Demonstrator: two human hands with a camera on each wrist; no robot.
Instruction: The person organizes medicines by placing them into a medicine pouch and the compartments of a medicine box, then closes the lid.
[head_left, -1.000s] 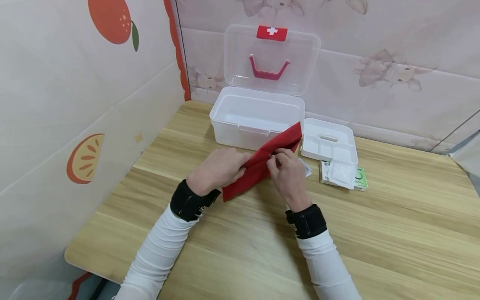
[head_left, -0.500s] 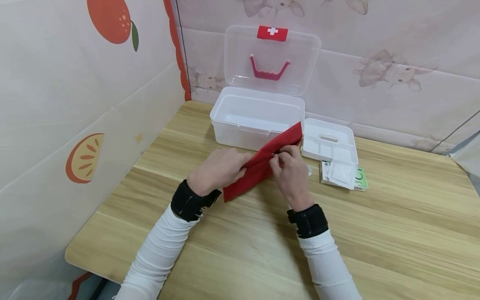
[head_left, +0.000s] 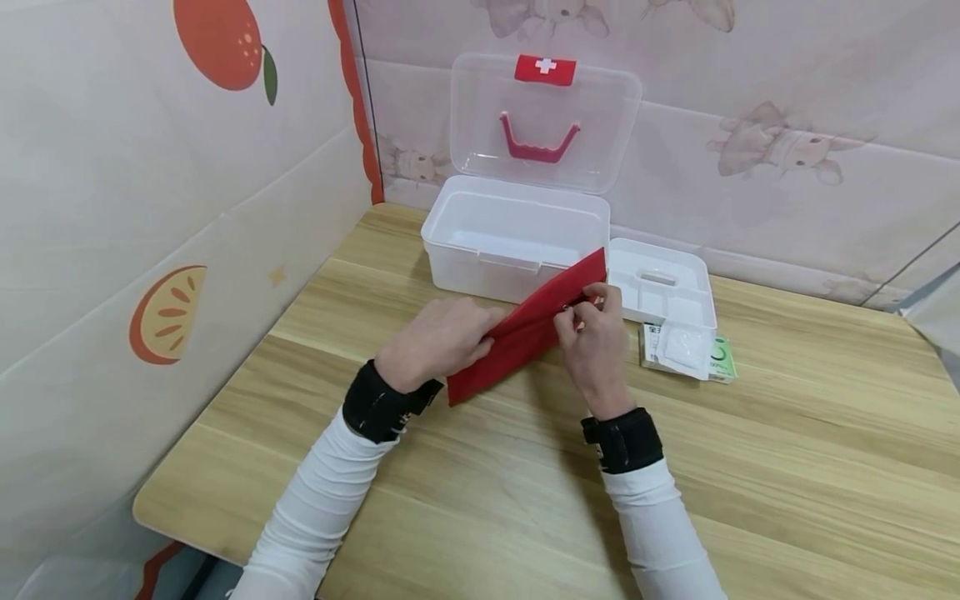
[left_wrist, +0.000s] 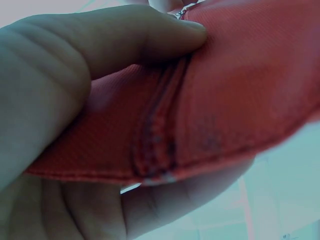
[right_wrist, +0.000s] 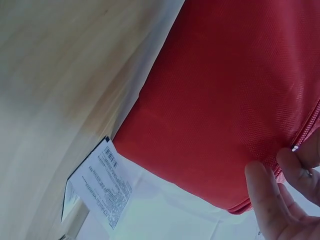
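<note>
A red fabric pouch point(head_left: 517, 333) with a zipper point(right_wrist: 309, 125) is held up slanting over the table in the head view. My left hand point(head_left: 438, 342) grips its lower left part, thumb point(left_wrist: 150, 37) on the zipper side and fingers point(left_wrist: 185, 197) beneath in the left wrist view. Toward the pouch's upper right end, my right hand point(head_left: 596, 350) pinches the small metal zipper pull point(right_wrist: 295, 148). Beyond the pouch corner in the right wrist view lies a white printed packet point(right_wrist: 102, 182) with a barcode. The pouch's inside is hidden.
Behind the pouch stands a clear plastic first-aid box point(head_left: 480, 271), its lid point(head_left: 480, 108) raised against the wall. To its right lies a white divided tray point(head_left: 675, 283). A green-and-white carton point(head_left: 722, 360) with a white sachet point(head_left: 684, 348) on it sits in front of the tray.
My right hand has slid up and to the right along the zipper with the pull. The left hand keeps its hold in nearly the same place.
</note>
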